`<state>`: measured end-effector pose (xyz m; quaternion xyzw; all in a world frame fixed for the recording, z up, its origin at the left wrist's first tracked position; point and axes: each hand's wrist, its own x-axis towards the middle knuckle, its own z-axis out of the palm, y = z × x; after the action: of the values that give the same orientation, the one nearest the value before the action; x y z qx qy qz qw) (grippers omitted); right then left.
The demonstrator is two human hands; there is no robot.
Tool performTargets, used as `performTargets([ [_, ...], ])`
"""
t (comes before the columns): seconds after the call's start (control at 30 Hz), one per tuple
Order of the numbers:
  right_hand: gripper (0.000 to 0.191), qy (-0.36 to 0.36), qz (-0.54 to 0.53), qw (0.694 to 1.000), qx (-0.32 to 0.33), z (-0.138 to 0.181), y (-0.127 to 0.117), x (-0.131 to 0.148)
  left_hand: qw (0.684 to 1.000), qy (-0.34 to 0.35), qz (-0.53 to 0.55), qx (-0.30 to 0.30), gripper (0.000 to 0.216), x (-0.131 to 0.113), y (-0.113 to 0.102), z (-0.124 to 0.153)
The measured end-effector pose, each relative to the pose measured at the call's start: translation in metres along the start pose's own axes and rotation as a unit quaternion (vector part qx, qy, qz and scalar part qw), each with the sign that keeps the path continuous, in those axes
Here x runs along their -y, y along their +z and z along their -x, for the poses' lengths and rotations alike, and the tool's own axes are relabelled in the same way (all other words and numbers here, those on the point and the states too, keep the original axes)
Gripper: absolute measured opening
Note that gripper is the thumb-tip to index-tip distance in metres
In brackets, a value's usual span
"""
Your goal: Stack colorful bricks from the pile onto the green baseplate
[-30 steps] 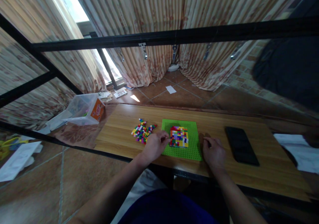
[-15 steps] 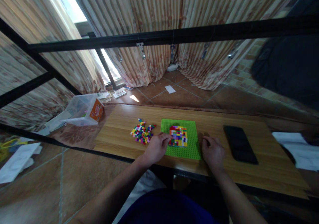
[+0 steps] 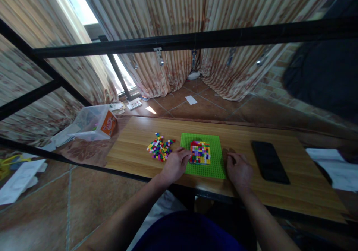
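A green studded baseplate (image 3: 214,167) lies on the wooden table (image 3: 134,150), with a square patch of small multicoloured bricks (image 3: 200,152) built on it. A loose heap of coloured bricks (image 3: 160,148) sits just left of the plate. My left hand (image 3: 175,165) rests at the plate's left edge, fingers pinched close to the patch's left side; what they hold is too small to make out. My right hand (image 3: 239,171) lies on the table at the plate's right edge, fingers curled, touching the plate's border.
A black phone (image 3: 269,161) lies right of my right hand. White paper (image 3: 332,167) is at the table's far right. A clear plastic box (image 3: 93,122) with an orange label sits on the floor at left. Black frame bars (image 3: 195,40) cross above the table.
My left hand has shifted slightly along the left side of the brick patch. My right hand has stayed where it was.
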<state>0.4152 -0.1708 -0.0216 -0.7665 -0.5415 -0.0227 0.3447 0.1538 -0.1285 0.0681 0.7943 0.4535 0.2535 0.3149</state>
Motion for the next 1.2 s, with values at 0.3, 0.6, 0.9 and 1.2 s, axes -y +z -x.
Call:
performTargets([
  [0.3, 0.034, 0.0, -0.001, 1.0, -0.002, -0.001, -0.001, 0.001, 1.0, -0.016, -0.002, -0.022, 0.019, 0.001, 0.004, -0.001],
  [0.6, 0.034, -0.011, -0.006, 1.0, -0.011, 0.0, 0.001, -0.001, 0.994, 0.041, -0.103, 0.001, 0.018, 0.004, 0.012, -0.004],
  [0.9, 0.034, 0.0, 0.001, 1.0, -0.01, 0.0, 0.0, 0.001, 0.964, 0.058, -0.248, 0.07, 0.023, 0.002, 0.019, -0.009],
  [1.2, 0.034, -0.005, 0.002, 1.0, -0.009, 0.0, 0.001, -0.001, 0.978, 0.029, -0.205, 0.002, 0.017, 0.005, 0.031, -0.007],
])
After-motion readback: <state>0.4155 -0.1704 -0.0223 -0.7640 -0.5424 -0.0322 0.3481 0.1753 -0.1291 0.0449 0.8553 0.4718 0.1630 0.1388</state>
